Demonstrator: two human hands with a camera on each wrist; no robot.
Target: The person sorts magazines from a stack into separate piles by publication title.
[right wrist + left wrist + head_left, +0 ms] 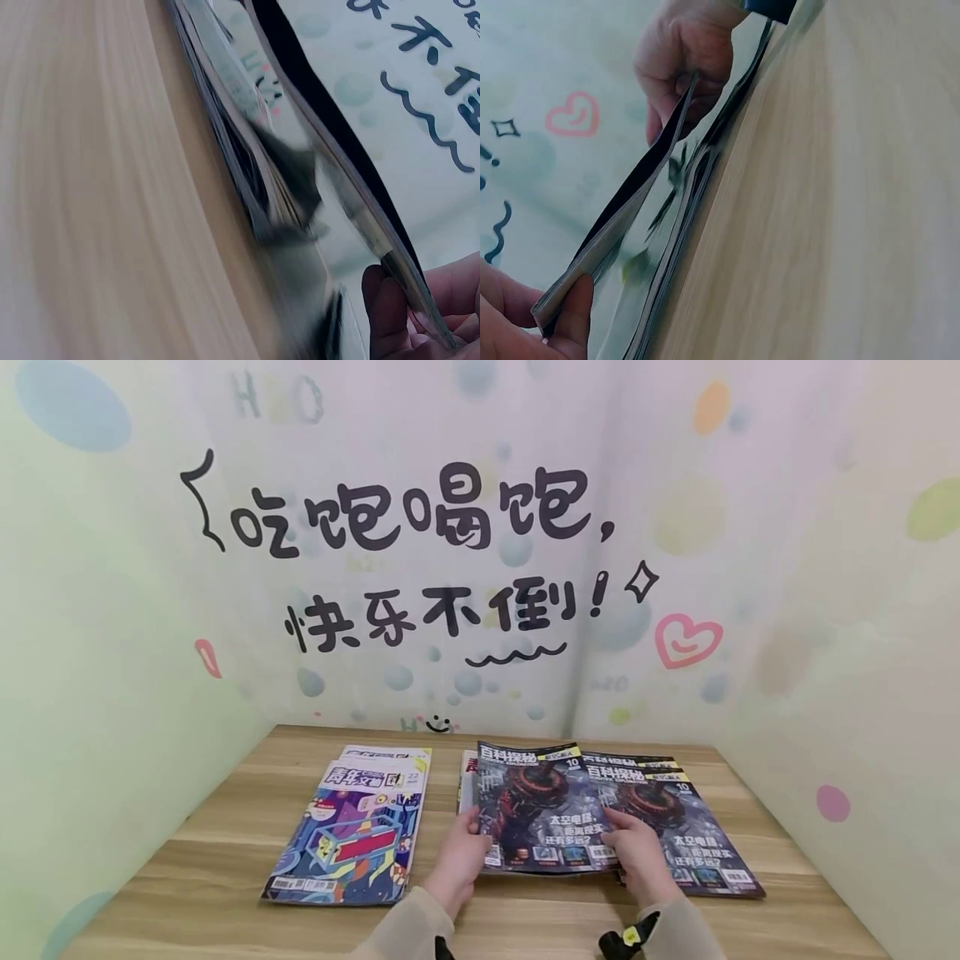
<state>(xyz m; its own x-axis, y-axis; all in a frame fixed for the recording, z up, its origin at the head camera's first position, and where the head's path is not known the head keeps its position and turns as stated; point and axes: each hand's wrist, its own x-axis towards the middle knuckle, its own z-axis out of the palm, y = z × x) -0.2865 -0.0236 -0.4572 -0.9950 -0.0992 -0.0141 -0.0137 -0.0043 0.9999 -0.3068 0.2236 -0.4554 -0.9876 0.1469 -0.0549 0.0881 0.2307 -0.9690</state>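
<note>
Both hands hold a dark magazine [536,814] with a red ring-shaped machine on its cover. My left hand [459,864] pinches its lower left edge, thumb on top; my right hand [637,853] grips the lower right edge. In the left wrist view the held magazine [634,195] is raised and tilted, apart from the magazines [679,240] lying below it. The right wrist view shows its page edge [341,169] with the fingers [386,307] of my right hand around the corner. To the right lie magazines with the same cover [690,835], partly hidden by the held one.
A small stack of colourful purple-and-blue magazines [348,839] lies at the left of the wooden table [210,827]. Behind the held magazine, a strip of a white magazine with red lettering [468,785] shows. A printed wall [420,685] stands at the table's back.
</note>
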